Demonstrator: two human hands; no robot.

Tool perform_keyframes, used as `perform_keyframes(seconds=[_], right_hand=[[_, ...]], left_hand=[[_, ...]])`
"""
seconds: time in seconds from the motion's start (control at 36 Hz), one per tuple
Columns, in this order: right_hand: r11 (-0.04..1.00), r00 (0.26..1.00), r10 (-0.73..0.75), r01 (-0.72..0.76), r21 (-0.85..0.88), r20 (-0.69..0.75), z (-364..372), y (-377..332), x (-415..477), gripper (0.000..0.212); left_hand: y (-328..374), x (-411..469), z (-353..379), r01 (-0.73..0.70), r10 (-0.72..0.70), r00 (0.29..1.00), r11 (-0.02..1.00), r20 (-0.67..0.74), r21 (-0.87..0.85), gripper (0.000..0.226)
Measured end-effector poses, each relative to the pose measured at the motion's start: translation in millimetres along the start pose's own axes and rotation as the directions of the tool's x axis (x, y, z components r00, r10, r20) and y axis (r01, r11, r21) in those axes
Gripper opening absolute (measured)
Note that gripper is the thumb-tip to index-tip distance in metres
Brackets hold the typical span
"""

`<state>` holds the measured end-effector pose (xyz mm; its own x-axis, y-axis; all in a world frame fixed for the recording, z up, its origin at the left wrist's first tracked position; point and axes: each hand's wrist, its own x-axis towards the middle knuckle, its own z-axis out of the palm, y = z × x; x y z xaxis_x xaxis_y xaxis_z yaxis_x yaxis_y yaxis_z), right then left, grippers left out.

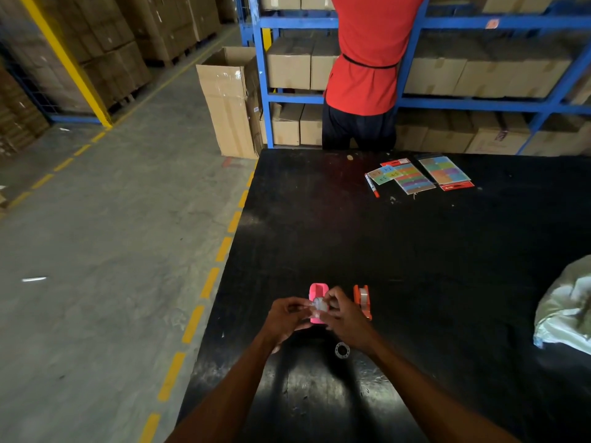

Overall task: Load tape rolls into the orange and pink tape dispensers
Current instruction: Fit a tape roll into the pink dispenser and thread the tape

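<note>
We see a black tabletop filling the right of the view, with blue shelving of cardboard boxes behind it and a person in a red shirt standing at its far edge. A pale plastic bag lies at the right edge. Sticker sheets and a marker pen lie near the far side. Close to us, the left hand and right hand meet over the pink tape dispenser, both pinching a clear tape roll just above it. The orange tape dispenser, already holding tape, stands just beside the right hand. A small ring-shaped core lies nearer us.
</note>
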<state>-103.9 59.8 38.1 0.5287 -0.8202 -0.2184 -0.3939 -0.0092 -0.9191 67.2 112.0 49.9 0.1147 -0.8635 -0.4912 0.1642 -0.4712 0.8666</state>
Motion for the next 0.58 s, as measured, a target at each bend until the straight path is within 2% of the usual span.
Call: perform_keyframes(seconds=[0.08,0.17,0.25,0.42,0.58], right_hand=[[0.998,1.0,-0.007,0.006,-0.067,-0.022,1,4,2,0.045],[0.997,0.996,-0.005,-0.002,-0.08,-0.084,1,7,3,0.037],[0.993,0.996,0.003,-0.013,-0.121,-0.086,-2,9,6,0.029],[0.949,0.99,-0.067,0.026,-0.314,-0.121,-11,13,15,0.022],[0.946,0.989,-0.105,0.066,-0.317,-0.107,-10,13,22,0.021]], left_hand=[[-1,1,0,0.001,-0.001,1.0,1.0,0.013,0.011,0.017],[-3,3,-2,0.006,-0.006,1.0,1.0,0.014,0.023,0.021],[-6,5,-4,0.013,-0.013,1.0,1.0,0.009,0.027,0.022],[-1,4,-8,0.015,-0.015,1.0,1.0,0.004,0.027,0.017],[3,4,-6,0.004,-0.005,0.999,0.999,0.032,0.036,0.02]])
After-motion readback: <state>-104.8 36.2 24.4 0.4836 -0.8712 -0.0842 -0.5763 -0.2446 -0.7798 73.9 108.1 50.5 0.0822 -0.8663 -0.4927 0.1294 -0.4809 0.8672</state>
